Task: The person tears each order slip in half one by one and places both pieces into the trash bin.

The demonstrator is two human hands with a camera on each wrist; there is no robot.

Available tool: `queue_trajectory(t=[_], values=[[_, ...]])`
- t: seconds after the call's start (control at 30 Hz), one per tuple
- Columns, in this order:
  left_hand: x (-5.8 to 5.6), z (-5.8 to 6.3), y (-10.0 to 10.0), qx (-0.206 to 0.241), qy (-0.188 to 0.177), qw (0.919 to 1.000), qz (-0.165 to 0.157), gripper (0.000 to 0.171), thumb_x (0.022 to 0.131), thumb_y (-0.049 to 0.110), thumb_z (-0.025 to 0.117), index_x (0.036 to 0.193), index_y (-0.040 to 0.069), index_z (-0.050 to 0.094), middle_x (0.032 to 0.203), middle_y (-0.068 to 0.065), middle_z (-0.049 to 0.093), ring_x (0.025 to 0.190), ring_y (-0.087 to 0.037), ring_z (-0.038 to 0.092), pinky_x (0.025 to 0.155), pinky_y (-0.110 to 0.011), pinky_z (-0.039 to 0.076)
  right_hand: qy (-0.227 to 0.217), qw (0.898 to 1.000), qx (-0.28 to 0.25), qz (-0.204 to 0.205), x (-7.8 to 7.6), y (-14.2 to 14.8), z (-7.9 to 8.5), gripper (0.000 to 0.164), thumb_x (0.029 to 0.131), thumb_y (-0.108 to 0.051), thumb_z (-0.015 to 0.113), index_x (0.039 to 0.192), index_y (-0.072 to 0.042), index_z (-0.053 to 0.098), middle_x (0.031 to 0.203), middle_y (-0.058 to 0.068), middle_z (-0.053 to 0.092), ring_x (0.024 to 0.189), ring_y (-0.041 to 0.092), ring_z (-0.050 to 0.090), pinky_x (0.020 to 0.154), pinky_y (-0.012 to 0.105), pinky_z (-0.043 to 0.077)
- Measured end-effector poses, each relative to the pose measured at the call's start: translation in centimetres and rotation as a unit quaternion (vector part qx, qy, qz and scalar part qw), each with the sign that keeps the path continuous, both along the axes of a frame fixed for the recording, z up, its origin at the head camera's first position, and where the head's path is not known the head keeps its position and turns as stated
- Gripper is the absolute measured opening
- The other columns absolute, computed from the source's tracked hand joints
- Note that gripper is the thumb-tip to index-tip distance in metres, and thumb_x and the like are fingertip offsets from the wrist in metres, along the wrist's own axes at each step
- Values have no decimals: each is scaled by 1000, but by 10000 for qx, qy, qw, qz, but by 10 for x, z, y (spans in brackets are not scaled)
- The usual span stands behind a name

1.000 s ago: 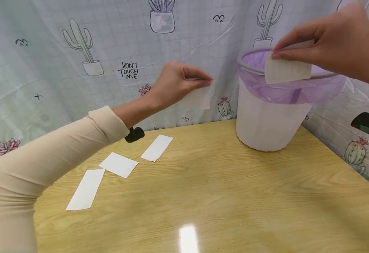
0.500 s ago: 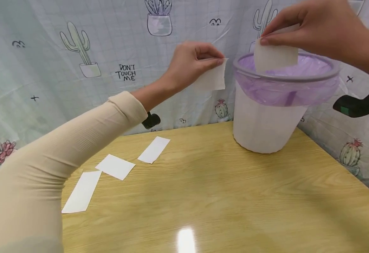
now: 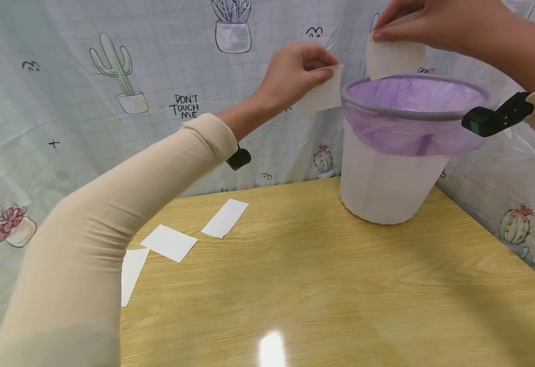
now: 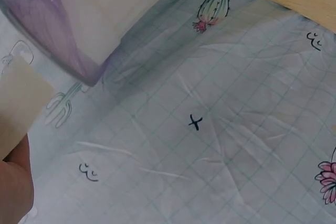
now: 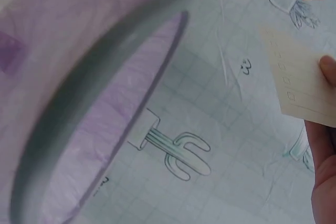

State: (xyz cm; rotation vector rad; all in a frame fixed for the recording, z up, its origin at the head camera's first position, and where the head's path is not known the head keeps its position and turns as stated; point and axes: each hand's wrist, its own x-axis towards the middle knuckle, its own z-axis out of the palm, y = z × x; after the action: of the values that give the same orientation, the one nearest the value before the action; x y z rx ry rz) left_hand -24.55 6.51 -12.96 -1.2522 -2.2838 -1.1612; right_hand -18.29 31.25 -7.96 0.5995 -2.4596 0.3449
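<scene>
In the head view my left hand [image 3: 295, 74] pinches a small white paper piece [image 3: 326, 96] by its upper edge, left of the bin's rim. My right hand [image 3: 455, 25] pinches another paper piece [image 3: 393, 60], held just above the rim's back left. Faint printed marks run along this second piece [image 5: 294, 85] in the right wrist view. A white waste bin [image 3: 386, 183] with a purple liner [image 3: 400, 135] and a grey rim stands at the table's back right. Below the left forearm lie three white paper pieces, one [image 3: 225, 218] farthest right, one [image 3: 168, 243] in the middle, one [image 3: 132, 275] partly hidden by the sleeve.
The wooden table [image 3: 304, 275] meets a cactus-print curtain [image 3: 157, 61] behind it and at the right. A black wrist camera [image 3: 492, 120] overlaps the bin's right rim in the head view. Another wrist camera [image 3: 239, 159] hangs under the left wrist.
Both hands have risen with their paper pieces, the left also moving right towards the bin. The right hand's paper has gone from in front of the rim to above it. The left sleeve now covers more paper.
</scene>
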Motion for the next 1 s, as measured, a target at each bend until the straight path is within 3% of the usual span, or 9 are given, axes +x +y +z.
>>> queue_trajectory(t=[0.07, 0.3, 0.47, 0.73, 1.0], values=[[-2, 6, 5, -11, 49, 10000, 47, 18, 99, 10, 68, 115, 6, 75, 114, -3, 76, 101, -5, 69, 87, -18, 50, -209, 9998, 40, 7, -5, 4, 5, 25, 98, -14, 69, 116, 2, 72, 91, -30, 57, 77, -4, 55, 73, 0, 42], [-5, 27, 20, -83, 44, 9999, 83, 19, 99, 11, 67, 116, 6, 75, 117, -3, 75, 103, -8, 68, 89, -18, 49, -611, 9969, 485, 84, -21, 17, 16, 23, 95, -12, 71, 110, 4, 74, 82, -34, 55, 70, -3, 56, 65, 3, 45], [-6, 38, 24, 68, -178, 9997, 180, 19, 99, 12, 67, 115, 6, 75, 116, -4, 74, 102, -10, 66, 88, -17, 48, -664, 9965, 504, 48, -25, 18, 19, 24, 95, -13, 70, 111, 5, 73, 82, -34, 55, 72, 0, 53, 65, 3, 44], [-13, 36, 27, 143, -358, 9989, 272, 17, 98, 11, 68, 112, 6, 77, 112, -5, 75, 98, -11, 66, 86, -19, 49, -838, 9956, 419, -35, -26, 8, 10, 23, 96, -19, 72, 111, -2, 77, 85, -25, 62, 74, 8, 59, 68, 6, 48], [-22, 37, 29, -3, -596, 9967, 549, 15, 96, 9, 68, 107, 7, 79, 107, -3, 76, 94, -12, 66, 84, -20, 51, -836, 9956, 430, 1, -38, 11, 13, 23, 97, -17, 71, 111, 1, 75, 82, -30, 60, 72, 1, 60, 69, 3, 46]])
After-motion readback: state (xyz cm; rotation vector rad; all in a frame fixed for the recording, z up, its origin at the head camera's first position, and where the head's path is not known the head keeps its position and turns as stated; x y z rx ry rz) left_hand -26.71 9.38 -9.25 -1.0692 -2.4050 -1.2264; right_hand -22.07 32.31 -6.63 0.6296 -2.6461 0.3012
